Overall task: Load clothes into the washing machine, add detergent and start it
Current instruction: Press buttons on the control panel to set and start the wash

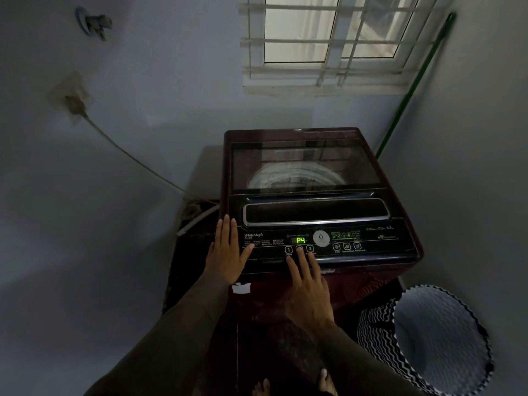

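Note:
A dark maroon top-loading washing machine (400, 201) stands in the corner with its glass lid (303, 167) down; the drum shows dimly through it. The control panel's green display (300, 240) reads P4. My left hand (227, 250) lies flat, fingers spread, on the panel's left end. My right hand (308, 284) reaches over the front edge, a fingertip on the middle one of three numbered buttons (299, 248). Neither hand holds anything. No clothes or detergent are visible.
A zigzag-patterned laundry basket (428, 344) stands on the floor at the right of the machine. A green pole (411, 90) leans in the corner below a barred window (328, 41). A cable (128, 155) runs from a wall socket down behind the machine. My bare feet (294, 385) show below.

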`<state>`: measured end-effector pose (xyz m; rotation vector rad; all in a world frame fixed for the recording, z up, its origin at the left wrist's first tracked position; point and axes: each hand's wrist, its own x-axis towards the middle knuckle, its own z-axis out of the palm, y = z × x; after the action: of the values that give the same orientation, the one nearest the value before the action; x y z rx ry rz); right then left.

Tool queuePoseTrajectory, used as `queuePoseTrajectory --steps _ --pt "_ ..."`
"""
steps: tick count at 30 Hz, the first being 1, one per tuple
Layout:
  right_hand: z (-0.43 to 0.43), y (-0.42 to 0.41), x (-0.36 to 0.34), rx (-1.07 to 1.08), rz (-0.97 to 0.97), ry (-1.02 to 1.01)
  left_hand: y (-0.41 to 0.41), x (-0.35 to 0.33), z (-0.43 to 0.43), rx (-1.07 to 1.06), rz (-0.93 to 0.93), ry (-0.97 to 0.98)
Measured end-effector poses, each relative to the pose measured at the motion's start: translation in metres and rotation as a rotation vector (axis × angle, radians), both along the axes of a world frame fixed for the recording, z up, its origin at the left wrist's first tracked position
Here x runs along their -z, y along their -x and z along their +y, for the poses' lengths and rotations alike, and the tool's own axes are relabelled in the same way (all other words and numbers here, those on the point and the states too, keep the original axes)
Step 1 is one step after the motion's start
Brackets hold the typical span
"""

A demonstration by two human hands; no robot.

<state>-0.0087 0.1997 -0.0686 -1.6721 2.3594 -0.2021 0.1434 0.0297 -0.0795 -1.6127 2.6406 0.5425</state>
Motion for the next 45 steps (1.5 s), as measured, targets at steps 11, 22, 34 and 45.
queuePoseTrajectory --steps 11,22,34,45 --pt "-0.006 0.003 -0.014 -0.005 -0.004 -0.024 0.002 -0.001 0.0 -0.022 0.002 -0.025" --pt "-0.002 0.004 -0.012 -0.03 0.019 -0.024 0.001 -0.004 0.001 -0.022 -0.007 -0.037" --pt "-0.003 0.002 -0.014 -0.024 -0.013 -0.044 0.001 -0.004 0.002 -0.028 -0.007 -0.044" --pt "-0.002 0.003 -0.01 -0.015 -0.029 -0.017 0.001 -0.005 0.003 -0.019 -0.006 -0.052"
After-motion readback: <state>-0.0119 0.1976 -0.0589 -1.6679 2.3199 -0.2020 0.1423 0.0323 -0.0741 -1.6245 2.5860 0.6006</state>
